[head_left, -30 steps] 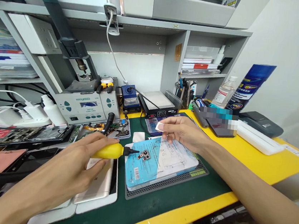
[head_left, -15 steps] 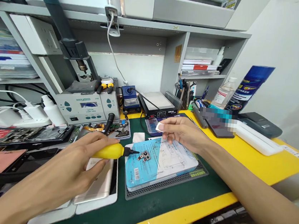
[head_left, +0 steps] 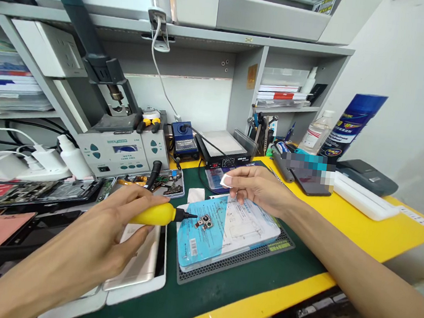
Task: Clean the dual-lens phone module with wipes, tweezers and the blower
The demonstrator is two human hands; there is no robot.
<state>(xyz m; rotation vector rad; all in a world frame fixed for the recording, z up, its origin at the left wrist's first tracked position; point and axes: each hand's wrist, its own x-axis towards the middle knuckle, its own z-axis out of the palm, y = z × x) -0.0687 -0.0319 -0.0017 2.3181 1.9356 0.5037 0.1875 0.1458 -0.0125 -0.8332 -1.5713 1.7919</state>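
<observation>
My left hand is closed round a yellow air blower whose black nozzle points right at a small camera module. The module lies on a blue and white packet set on a grey mat. My right hand hovers above the packet's far edge and pinches a small white piece between thumb and fingers. A gold phone lies face down under my left hand.
A rework station and a small heating plate stand at the back of the green mat. Opened phones lie at the left. A blue spray can, a clear bottle and a dark phone sit at the right.
</observation>
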